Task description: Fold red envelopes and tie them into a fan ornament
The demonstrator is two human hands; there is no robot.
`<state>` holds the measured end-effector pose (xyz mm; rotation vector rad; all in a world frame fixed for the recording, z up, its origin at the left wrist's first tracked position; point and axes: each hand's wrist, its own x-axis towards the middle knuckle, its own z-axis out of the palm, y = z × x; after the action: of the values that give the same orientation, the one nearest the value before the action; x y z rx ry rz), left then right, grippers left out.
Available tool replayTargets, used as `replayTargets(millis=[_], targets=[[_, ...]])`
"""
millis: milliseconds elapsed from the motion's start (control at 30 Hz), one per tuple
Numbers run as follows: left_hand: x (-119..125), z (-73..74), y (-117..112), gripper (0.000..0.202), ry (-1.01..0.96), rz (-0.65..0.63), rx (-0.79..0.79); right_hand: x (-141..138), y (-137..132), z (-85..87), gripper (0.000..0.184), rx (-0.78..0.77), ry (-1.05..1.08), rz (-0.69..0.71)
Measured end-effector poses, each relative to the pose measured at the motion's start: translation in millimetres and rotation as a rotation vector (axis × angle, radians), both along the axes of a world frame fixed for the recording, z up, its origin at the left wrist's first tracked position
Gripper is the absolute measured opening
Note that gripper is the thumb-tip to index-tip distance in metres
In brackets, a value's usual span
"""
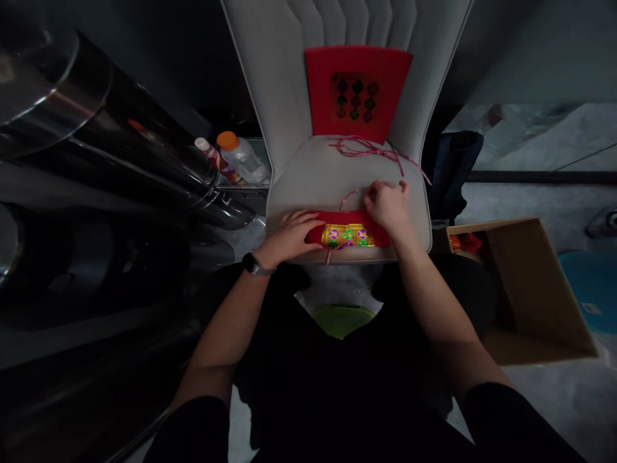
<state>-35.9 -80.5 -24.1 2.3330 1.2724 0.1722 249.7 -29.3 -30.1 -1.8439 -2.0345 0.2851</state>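
Observation:
A flat red paper piece (344, 217) with a shiny gold, purple and green pattern lies across the front of the chair seat. My left hand (292, 235), a watch on its wrist, rests on the left end of the piece with fingers spread. At the right end is my right hand (389, 204), its fingers pinched together. A thin red-and-white string (348, 197) curves up from the paper's far edge to these fingers. A short end of string hangs below the near edge. Another bundle of string (364, 148), looped and tied, lies farther back on the seat.
A red sheet (359, 90) with dark diamond shapes leans on the backrest of the grey chair (289, 161). Two bottles (243, 159) stand left of it. An open cardboard box (544, 289) with something red inside is on the floor at right. Black cylinders (120, 109) fill the left.

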Motion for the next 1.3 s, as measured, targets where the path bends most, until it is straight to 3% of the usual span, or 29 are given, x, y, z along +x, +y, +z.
replayTargets(millis=[100, 267, 367, 433, 567, 633, 700, 767, 900, 1100, 1300], targets=[[0.3, 1.3, 0.1, 0.050, 0.008, -0.014, -0.016, -12.8, -11.1, 12.8, 0.020, -0.117, 0.165, 0.065], [4.8, 9.2, 0.6, 0.035, -0.053, -0.036, -0.060, -35.3, -25.6, 17.9, 0.024, -0.187, 0.521, 0.213], [10.4, 13.3, -3.9, 0.055, -0.138, -0.014, -0.024, -44.3, -33.2, 22.2, 0.025, -0.179, 0.595, 0.275], [14.1, 11.9, -7.1, 0.069, -0.199, 0.077, 0.039, -47.9, -37.5, 25.8, 0.025, -0.180, 0.594, 0.333], [20.6, -2.2, -7.4, 0.066, -0.306, 0.361, 0.157, -52.1, -42.0, 26.8, 0.032, -0.198, 0.629, 0.383], [24.8, -10.5, -5.7, 0.066, -0.381, 0.501, 0.123, -52.3, -41.2, 23.3, 0.035, -0.185, 0.681, 0.399], [30.4, -15.8, -5.3, 0.063, -0.470, 0.553, 0.053, -50.1, -37.9, 18.3, 0.033, -0.184, 0.755, 0.413], [37.2, -16.9, -7.4, 0.052, -0.533, 0.510, 0.012, -44.5, -32.4, 12.8, 0.029, -0.226, 0.855, 0.376], [50.0, -12.4, -16.2, 0.036, -0.524, 0.305, 0.054, -26.5, -20.1, 2.9, 0.027, -0.330, 1.043, 0.226], [58.7, -14.7, -23.3, 0.046, -0.377, 0.136, 0.120, -17.8, -18.5, -8.8, 0.024, -0.529, 1.235, 0.093], [55.7, -13.8, -28.3, 0.051, -0.135, -0.009, 0.170, -7.3, -11.0, -6.6, 0.018, -0.584, 1.356, -0.085]])
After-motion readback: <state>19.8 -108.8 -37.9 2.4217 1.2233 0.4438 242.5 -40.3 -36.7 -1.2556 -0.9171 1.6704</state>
